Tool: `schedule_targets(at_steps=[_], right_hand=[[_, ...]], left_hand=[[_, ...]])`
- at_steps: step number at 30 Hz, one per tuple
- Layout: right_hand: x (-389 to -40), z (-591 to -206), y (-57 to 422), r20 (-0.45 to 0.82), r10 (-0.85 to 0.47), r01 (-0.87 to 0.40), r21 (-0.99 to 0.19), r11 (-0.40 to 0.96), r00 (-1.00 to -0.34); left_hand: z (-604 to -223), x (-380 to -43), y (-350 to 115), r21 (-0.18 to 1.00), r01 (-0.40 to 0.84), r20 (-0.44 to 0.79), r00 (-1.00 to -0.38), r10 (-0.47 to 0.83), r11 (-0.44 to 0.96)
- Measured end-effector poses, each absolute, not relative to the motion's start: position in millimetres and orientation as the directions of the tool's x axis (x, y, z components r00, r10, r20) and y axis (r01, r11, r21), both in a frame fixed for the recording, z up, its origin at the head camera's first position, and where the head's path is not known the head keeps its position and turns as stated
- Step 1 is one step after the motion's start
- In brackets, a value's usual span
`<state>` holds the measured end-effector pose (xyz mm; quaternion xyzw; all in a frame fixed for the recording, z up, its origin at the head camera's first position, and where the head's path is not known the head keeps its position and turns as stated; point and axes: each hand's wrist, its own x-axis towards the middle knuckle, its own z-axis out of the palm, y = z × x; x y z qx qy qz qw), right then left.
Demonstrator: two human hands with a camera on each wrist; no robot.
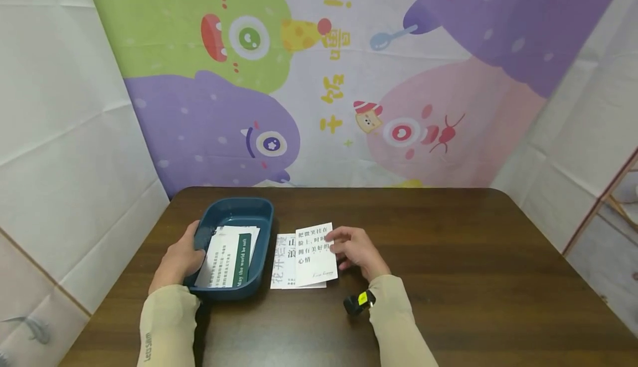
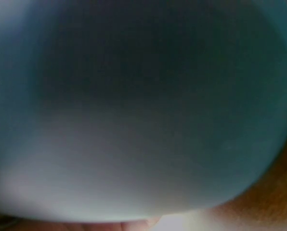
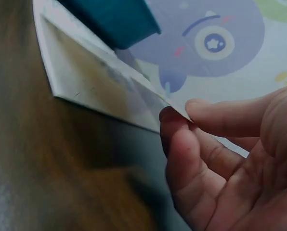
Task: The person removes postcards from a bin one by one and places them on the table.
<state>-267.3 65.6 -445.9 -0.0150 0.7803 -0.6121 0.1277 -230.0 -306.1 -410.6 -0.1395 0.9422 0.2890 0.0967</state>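
Observation:
My left hand (image 1: 178, 262) grips the left wall of a blue plastic tray (image 1: 263, 251), thumb over the rim on the inside. Several printed cards (image 1: 219, 256) lie in the tray, one with a green band of English text. My right hand (image 1: 360, 249) pinches the right edge of a white card with Chinese text (image 1: 314, 264), tilted up from the table. Beneath it, partly covered, are further cards (image 1: 280, 264). The right wrist view shows the thumb and fingertips on the edge of the card (image 3: 100, 89). Up close and blurred, the tray (image 2: 182, 144) fills the left wrist view.
The dark wooden table (image 1: 463, 267) stretches to the right of the cards. Behind it hangs a cloth with cartoon monsters (image 1: 339, 79), and pale panels (image 1: 65, 101) stand at the sides. A black device with a yellow label (image 1: 360, 302) is at my right wrist.

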Motion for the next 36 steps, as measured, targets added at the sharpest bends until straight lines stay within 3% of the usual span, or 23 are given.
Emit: schedule_targets(at_steps=[8,21,36], right_hand=[[-267.5,-448.8,65.0,-0.167,-0.2,0.098,-0.944,0.314,-0.965],[-266.3,-444.9,58.2,-0.093,-0.239,-0.052,-0.841,0.539,-0.966],[-264.8,-445.0,56.2,-0.108,-0.219,-0.04,-0.815,0.578,-0.97]], left_hand=[[-411.6,-230.1,-306.7,0.518,-0.319,-0.256,-0.943,-0.211,0.794],[-411.1,-229.3,-307.0,0.516,-0.315,-0.247,-0.945,-0.214,0.797],[-412.0,-231.1,-305.6,0.521,-0.328,-0.26,-0.94,-0.219,0.788]])
